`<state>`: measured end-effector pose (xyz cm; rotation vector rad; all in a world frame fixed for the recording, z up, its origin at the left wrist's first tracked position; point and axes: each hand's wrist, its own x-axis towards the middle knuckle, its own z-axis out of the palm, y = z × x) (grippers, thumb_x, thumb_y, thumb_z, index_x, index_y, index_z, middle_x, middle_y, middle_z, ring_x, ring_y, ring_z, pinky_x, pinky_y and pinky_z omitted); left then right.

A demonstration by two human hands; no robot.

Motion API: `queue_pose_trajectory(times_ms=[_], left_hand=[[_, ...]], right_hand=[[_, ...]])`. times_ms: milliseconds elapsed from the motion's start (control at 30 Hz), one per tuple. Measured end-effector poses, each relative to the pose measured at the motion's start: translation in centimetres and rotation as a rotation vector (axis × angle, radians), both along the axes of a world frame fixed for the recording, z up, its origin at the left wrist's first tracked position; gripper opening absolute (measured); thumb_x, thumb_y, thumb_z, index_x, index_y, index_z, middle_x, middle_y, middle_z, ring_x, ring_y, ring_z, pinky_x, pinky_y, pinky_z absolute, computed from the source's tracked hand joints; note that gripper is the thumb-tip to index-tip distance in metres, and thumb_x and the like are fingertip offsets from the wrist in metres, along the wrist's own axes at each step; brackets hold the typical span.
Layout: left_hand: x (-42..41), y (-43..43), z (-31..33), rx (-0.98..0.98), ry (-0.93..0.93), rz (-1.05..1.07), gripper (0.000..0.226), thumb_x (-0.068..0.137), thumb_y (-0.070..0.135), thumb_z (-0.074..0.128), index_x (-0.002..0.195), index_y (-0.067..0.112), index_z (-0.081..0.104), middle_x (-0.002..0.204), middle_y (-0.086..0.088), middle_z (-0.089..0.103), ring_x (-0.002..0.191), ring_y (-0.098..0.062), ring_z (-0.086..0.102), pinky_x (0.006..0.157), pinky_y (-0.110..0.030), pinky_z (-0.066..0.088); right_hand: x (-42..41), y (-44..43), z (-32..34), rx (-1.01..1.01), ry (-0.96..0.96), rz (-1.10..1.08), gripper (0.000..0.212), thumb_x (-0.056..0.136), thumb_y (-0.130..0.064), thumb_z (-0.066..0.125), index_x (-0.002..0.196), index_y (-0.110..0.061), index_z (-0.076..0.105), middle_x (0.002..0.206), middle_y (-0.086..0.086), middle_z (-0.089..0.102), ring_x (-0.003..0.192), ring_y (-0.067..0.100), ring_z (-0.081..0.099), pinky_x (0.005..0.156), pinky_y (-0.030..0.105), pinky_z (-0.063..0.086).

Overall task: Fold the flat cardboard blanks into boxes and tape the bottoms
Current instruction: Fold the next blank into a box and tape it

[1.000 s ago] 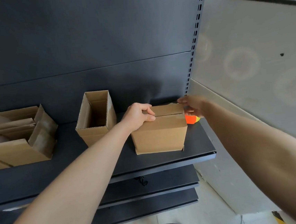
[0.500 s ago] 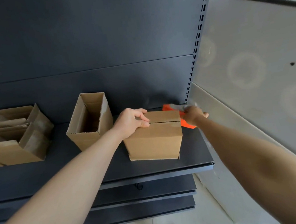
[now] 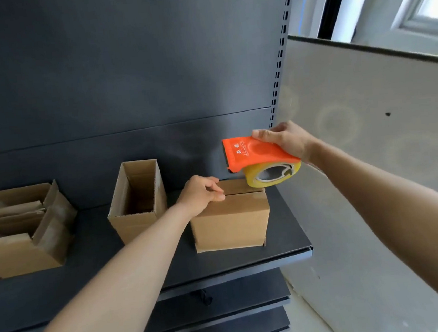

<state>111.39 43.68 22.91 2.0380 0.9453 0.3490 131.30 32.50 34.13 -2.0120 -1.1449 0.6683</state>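
Observation:
A small cardboard box (image 3: 230,222) stands on the dark shelf (image 3: 169,272) with its two closed flaps facing up. My left hand (image 3: 200,193) presses on the flaps at the seam, at the box's top left corner. My right hand (image 3: 286,139) grips an orange tape dispenser (image 3: 254,153) with a yellowish tape roll (image 3: 272,174). The dispenser hangs just above the box's far right corner, its toothed edge pointing left.
An open-topped box (image 3: 135,200) stands left of the held box. A larger carton (image 3: 18,228) with flat cardboard blanks sits at the far left. A grey wall panel (image 3: 371,151) closes off the right side. Lower shelves lie beneath.
My right hand picked up the orange tape dispenser from behind the box and raised it above the box's right corner. My left hand stayed on the flaps.

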Motion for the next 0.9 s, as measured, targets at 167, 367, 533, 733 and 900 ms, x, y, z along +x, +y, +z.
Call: queue_pose_trajectory(times_ms=[167,367,533,733,900], left_hand=[[-0.4,-0.1,0.0,-0.008,-0.003,-0.007,0.007,0.081,0.016,0.074,0.085,0.021,0.075,0.132,-0.002,0.059,0.125,-0.021,0.051,0.108,-0.038,0.034],[-1.8,0.0,1.7,-0.193,-0.221,0.036,0.023,0.098,0.017,0.051,0.109,0.008,0.068,0.121,-0.009,0.064,0.113,-0.02,0.058,0.097,-0.027,0.042],[-2.4,0.1,2.8,-0.753,-0.445,0.109,0.041,0.096,0.042,0.048,0.104,0.005,0.062,0.096,-0.013,0.069,0.089,-0.028,0.068,0.081,-0.038,0.057],[-1.7,-0.4,2.6,-0.84,-0.532,0.111,0.022,0.093,0.026,0.058,0.1,0.005,0.059,0.094,-0.012,0.063,0.083,-0.023,0.064,0.074,-0.033,0.057],[-0.8,-1.4,2.1,-0.976,-0.479,0.038,0.04,0.095,0.031,0.053,0.124,0.003,0.055,0.118,-0.018,0.064,0.106,-0.033,0.063,0.091,-0.043,0.052]], right_hand=[[-2.0,0.2,-0.6,-0.059,-0.051,0.019,0.045,0.082,-0.058,0.061,0.069,-0.015,0.065,0.07,0.004,0.064,0.06,0.017,0.059,0.061,0.028,0.046],[-2.6,0.7,-0.7,-0.085,-0.074,-0.02,0.043,0.083,-0.059,0.06,0.071,-0.018,0.063,0.07,0.0,0.063,0.061,0.014,0.06,0.055,0.024,0.044],[-2.9,1.0,-0.7,-0.098,-0.102,-0.02,0.044,0.082,-0.061,0.059,0.072,-0.018,0.063,0.072,0.001,0.064,0.063,0.016,0.06,0.058,0.026,0.046],[-2.9,0.8,-0.9,-0.086,-0.108,-0.009,0.047,0.083,-0.059,0.06,0.072,-0.013,0.065,0.074,0.006,0.064,0.062,0.018,0.059,0.06,0.028,0.046],[-2.6,0.4,-1.0,-0.065,-0.087,-0.018,0.045,0.083,-0.058,0.06,0.068,-0.016,0.064,0.069,0.004,0.064,0.059,0.017,0.059,0.057,0.025,0.046]])
